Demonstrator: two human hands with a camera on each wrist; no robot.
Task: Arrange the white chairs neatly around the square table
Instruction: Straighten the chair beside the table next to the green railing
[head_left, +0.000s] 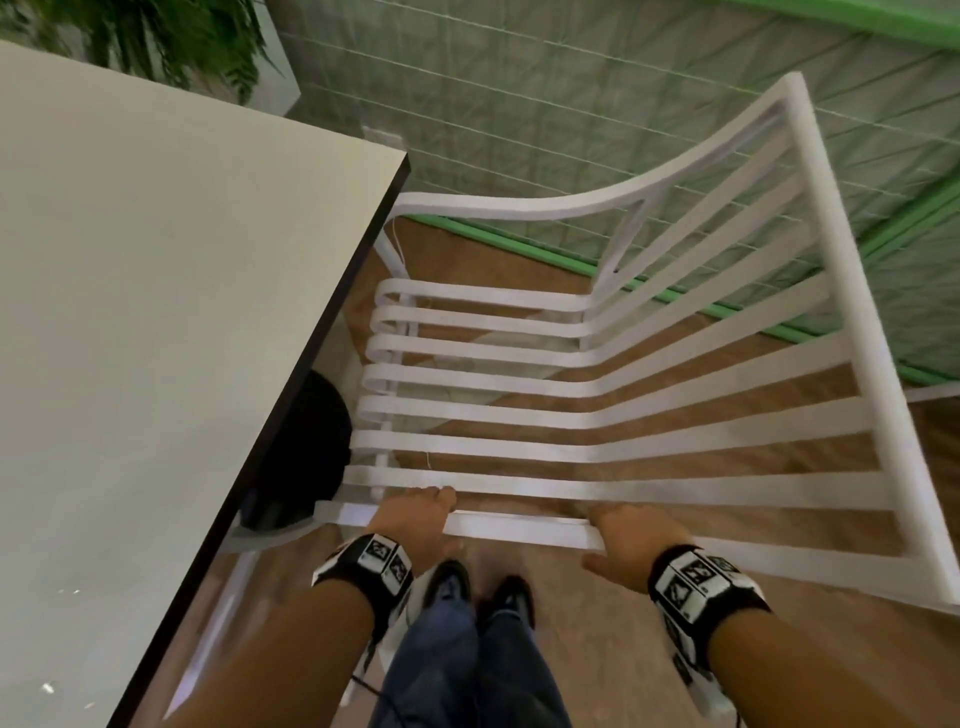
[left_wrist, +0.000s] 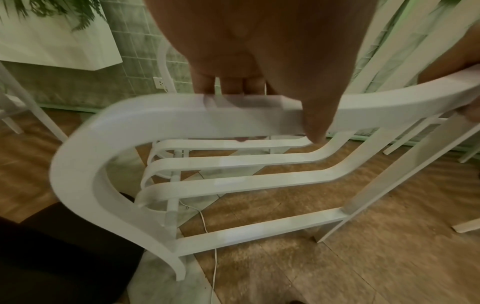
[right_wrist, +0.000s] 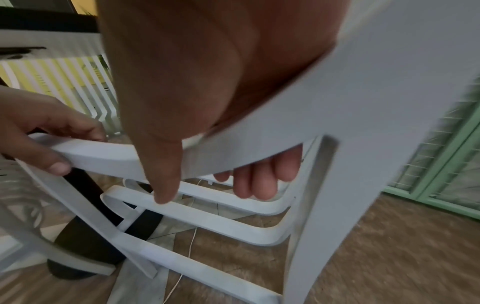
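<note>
A white slatted chair (head_left: 571, 395) stands by the right edge of the square white table (head_left: 156, 312), its seat front facing the table and its back to the right. Both hands grip its near armrest (head_left: 519, 527). My left hand (head_left: 441, 517) holds the end nearer the table, fingers over the top and thumb on the near side (left_wrist: 315, 123). My right hand (head_left: 605, 540) holds the end nearer the backrest, with its fingers (right_wrist: 259, 181) curled under the rail. The chair looks blurred in both wrist views.
The table's black pedestal base (head_left: 311, 447) sits close to the chair's front legs. A green tiled wall (head_left: 571, 104) with a green baseboard runs behind the chair. A thin white cable (left_wrist: 207, 230) lies on the wooden floor. Another white chair (right_wrist: 85, 86) shows beyond the table. My feet (head_left: 478, 587) stand just behind the armrest.
</note>
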